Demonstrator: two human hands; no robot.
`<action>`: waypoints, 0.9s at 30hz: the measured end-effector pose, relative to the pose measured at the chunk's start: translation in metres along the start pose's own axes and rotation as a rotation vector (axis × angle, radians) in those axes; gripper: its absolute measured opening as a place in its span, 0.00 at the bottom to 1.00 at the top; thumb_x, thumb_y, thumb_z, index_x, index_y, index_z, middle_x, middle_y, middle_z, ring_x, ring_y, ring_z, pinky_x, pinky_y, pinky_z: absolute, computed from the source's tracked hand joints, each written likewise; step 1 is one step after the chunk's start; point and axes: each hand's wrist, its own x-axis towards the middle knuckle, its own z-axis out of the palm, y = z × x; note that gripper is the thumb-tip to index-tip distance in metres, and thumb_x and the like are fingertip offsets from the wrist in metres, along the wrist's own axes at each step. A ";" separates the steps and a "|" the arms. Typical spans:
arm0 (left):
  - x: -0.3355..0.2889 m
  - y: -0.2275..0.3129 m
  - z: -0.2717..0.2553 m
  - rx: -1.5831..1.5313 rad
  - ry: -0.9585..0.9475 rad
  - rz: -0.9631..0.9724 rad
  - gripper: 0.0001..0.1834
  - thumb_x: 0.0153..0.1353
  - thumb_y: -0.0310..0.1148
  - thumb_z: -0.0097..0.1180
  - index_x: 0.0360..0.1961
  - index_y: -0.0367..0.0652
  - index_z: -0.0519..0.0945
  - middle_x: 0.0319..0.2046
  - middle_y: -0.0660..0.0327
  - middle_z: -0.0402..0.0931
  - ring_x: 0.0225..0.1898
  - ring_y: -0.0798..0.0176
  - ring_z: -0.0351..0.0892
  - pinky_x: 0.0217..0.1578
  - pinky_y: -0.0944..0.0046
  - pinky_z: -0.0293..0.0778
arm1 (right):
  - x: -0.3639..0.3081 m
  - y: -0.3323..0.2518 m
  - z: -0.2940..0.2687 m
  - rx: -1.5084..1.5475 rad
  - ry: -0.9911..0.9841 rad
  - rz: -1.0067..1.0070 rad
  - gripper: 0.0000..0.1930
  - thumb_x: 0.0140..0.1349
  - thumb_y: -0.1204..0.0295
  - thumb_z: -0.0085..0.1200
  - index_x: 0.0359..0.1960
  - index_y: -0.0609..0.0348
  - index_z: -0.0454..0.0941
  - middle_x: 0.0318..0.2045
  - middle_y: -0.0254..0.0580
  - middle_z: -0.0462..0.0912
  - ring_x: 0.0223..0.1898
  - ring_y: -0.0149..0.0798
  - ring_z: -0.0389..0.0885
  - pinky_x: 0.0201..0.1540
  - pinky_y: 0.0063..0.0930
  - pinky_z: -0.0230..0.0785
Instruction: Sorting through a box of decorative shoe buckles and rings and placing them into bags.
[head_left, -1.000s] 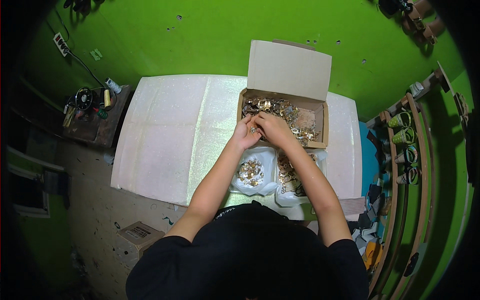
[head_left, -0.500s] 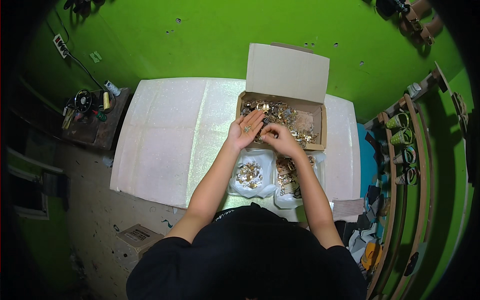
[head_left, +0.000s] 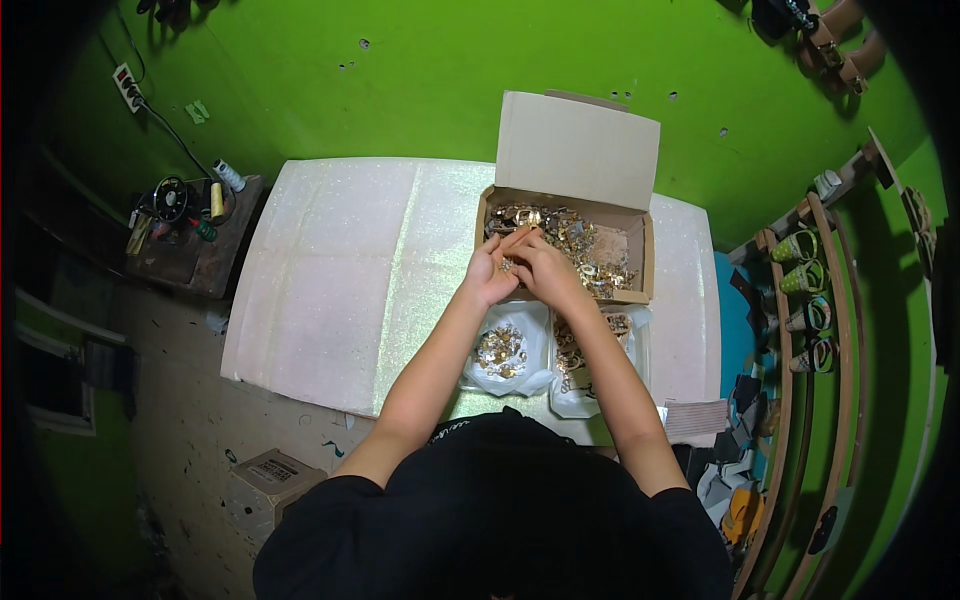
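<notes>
Gold and silver pieces (head_left: 568,236) — brown box (head_left: 649,250) — glittery white tabletop (head_left: 320,275), bright green wall (head_left: 440,90).

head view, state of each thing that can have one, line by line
box lid, open, standing up
cardboard box, partly filled with metal pieces
left tray, plastic-lined, holding metal pieces
right tray, plastic-lined, holding metal pieces, partly hidden
left hand, palm up, small pieces on it
right hand, fingers bent, at the left hand
floor carton, looks closed
power strip, switch too small to tell
</notes>
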 end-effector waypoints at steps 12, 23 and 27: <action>-0.003 0.000 0.008 -0.086 -0.006 -0.004 0.26 0.63 0.40 0.18 0.52 0.30 0.58 0.54 0.49 0.57 0.55 0.53 0.57 0.56 0.60 0.52 | 0.007 -0.004 0.006 -0.084 0.080 -0.186 0.06 0.43 0.71 0.53 0.25 0.55 0.75 0.28 0.40 0.70 0.32 0.43 0.73 0.32 0.34 0.68; 0.008 -0.003 -0.029 -0.317 -0.347 -0.076 0.26 0.63 0.41 0.21 0.49 0.31 0.62 0.46 0.50 0.65 0.49 0.54 0.64 0.52 0.60 0.59 | 0.016 -0.003 0.000 0.236 0.157 0.005 0.06 0.42 0.77 0.51 0.24 0.64 0.72 0.23 0.45 0.74 0.23 0.42 0.73 0.27 0.28 0.67; -0.004 -0.003 0.009 -0.159 0.015 -0.030 0.25 0.63 0.41 0.23 0.48 0.32 0.64 0.41 0.51 0.68 0.44 0.57 0.68 0.48 0.61 0.63 | 0.013 0.003 -0.010 0.219 0.254 0.070 0.05 0.42 0.78 0.51 0.22 0.66 0.71 0.22 0.44 0.74 0.22 0.38 0.73 0.25 0.25 0.66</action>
